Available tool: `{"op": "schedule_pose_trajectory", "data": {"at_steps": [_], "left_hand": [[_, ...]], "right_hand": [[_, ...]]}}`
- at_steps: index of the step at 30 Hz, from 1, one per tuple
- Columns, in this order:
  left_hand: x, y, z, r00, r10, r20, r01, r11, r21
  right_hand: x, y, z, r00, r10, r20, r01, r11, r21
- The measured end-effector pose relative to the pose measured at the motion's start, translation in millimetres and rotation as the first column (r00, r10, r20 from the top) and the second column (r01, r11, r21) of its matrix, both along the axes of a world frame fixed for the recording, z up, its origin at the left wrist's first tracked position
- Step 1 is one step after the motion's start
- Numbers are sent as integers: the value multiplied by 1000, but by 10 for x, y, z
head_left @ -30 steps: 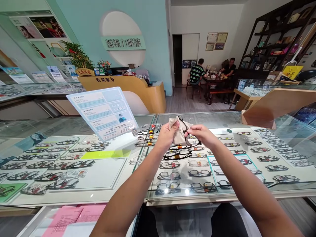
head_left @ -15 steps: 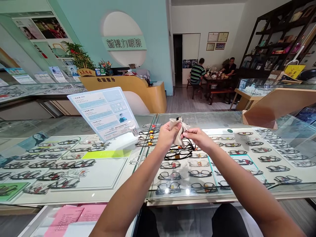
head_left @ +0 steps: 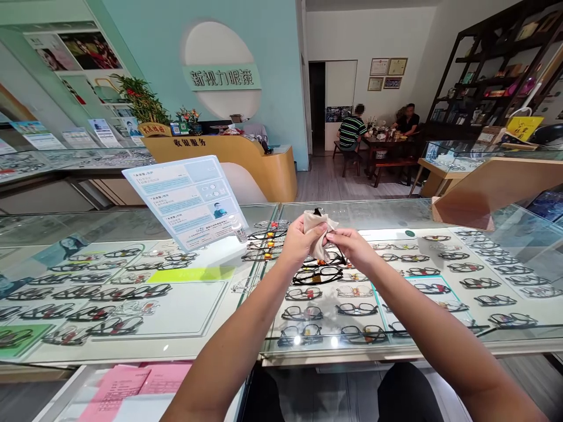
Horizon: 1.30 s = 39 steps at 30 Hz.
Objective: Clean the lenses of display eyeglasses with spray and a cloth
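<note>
A beige cloth (head_left: 315,239) is bunched in my left hand (head_left: 298,239), whose fingers and thumb close around it. Dark parts of a pair of eyeglasses (head_left: 338,257) show above and below the cloth, the rest being covered by cloth and fingers. My right hand (head_left: 350,245) pinches at the cloth's right side, where the eyeglasses emerge. Both hands are held close together above the glass counter (head_left: 281,346). Just beneath them is a black-framed pair of glasses (head_left: 317,274), with rows of other frames around it.
A blue-and-white leaflet board (head_left: 185,202) leans on the counter at left. A brown panel (head_left: 492,187) stands at right. Pink papers (head_left: 127,390) lie below the counter's left front. Beyond are a yellow reception desk (head_left: 281,170) and two people seated at a table (head_left: 380,142).
My left hand and the cloth have shifted slightly, and the cloth's folds have changed over the eyeglasses. My right hand stays at almost the same spot.
</note>
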State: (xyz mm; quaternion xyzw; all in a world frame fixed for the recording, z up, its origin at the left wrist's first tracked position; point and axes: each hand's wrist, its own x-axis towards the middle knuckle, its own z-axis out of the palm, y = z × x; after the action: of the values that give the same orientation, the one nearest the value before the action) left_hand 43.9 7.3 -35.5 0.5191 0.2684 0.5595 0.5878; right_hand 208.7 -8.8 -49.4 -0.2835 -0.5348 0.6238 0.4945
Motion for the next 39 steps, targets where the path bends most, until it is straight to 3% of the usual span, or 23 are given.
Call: {"op": "schedule_pose_trajectory", "data": {"at_steps": [3,5,9,13,18,24,29,33,37,39], "left_hand": [[43,28,-33,994,106,2,-106,994,-4],[43,64,-48,993,118,14,-118,993,-32],[-23,100,-28,999,-15,52,19,997,-78],[-62,40,13,992,-123,8,123,992,-30],[9,-5,-8,999,31,21,-32,999,42],[41,85,-50,987,130,98,-122,989,-83],[-2,193,-31,941,209,267,-164,969,-182],[-23,248,-30,899,263,351,-177,950,-257],[-32,262,-59,887,277,370,-177,943,-283],[-32,247,-61,891,220,398,-125,960,-251]], "right_hand": [[-35,-11,-37,998,6,55,-9,999,51],[-1,-11,-9,997,-11,75,5,997,77],[125,-11,112,996,-54,65,49,996,69],[143,-31,145,999,-40,22,39,998,49],[21,-68,71,998,-4,59,-2,993,115],[38,-64,68,998,-28,61,21,994,110],[130,27,58,992,-55,-115,60,997,41],[162,71,68,983,-77,-167,80,997,9],[175,52,116,987,-97,-125,103,994,41],[171,16,137,981,-194,-2,192,968,163]]}}
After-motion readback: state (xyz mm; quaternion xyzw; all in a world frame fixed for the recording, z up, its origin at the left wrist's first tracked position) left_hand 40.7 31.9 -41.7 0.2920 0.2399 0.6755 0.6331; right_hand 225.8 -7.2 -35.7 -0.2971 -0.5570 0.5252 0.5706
